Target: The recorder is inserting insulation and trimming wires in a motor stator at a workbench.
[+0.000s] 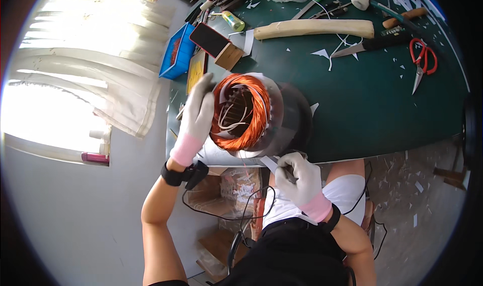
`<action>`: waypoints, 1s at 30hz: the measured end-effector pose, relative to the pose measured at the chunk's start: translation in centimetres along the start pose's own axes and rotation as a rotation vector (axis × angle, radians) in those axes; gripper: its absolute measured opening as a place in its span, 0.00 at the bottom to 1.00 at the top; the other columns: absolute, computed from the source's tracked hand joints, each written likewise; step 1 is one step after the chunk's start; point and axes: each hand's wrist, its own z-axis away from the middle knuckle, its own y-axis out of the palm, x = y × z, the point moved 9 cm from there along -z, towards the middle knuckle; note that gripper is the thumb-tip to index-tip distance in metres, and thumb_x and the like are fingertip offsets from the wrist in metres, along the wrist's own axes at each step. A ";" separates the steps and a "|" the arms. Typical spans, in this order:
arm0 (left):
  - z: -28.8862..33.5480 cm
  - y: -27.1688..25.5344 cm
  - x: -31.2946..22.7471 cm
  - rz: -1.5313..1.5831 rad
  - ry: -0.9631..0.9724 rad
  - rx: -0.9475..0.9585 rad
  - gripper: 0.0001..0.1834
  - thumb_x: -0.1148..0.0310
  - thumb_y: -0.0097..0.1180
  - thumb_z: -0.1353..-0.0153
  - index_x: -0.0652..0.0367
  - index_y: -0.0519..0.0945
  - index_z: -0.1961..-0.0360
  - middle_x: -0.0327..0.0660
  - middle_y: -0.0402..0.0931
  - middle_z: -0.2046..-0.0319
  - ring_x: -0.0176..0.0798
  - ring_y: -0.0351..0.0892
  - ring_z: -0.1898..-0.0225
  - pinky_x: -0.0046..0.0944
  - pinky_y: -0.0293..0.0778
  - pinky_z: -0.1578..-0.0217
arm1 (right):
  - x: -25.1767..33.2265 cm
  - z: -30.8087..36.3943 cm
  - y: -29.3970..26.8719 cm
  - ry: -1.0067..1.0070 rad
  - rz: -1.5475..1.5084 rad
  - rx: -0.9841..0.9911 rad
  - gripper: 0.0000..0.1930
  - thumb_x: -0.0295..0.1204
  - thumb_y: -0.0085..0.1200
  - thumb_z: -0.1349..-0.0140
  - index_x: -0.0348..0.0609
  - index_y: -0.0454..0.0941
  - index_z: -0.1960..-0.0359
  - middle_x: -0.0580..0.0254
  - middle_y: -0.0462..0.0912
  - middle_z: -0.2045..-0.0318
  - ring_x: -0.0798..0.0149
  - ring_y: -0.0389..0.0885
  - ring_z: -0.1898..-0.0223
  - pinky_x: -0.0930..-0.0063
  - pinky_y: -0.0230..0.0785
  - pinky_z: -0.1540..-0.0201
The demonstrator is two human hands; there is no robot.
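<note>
On the worktop, by its near edge toward the left corner, the motor stator looks heavy and rigid: grip its metal shell. The copper winding probably scratches easily. The left hand, fingers straight, flanks it; the right hand pinches a white strip.
</note>
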 end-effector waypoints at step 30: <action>4.4 2.7 -5.6 -0.308 0.465 0.050 0.31 0.82 0.40 0.57 0.67 0.71 0.46 0.52 0.74 0.57 0.51 0.71 0.57 0.46 0.66 0.49 | 5.6 -6.0 -3.2 -0.372 0.138 0.233 0.10 0.24 0.57 0.54 0.46 0.71 0.69 0.51 0.83 0.57 0.50 0.78 0.81 0.64 0.72 0.78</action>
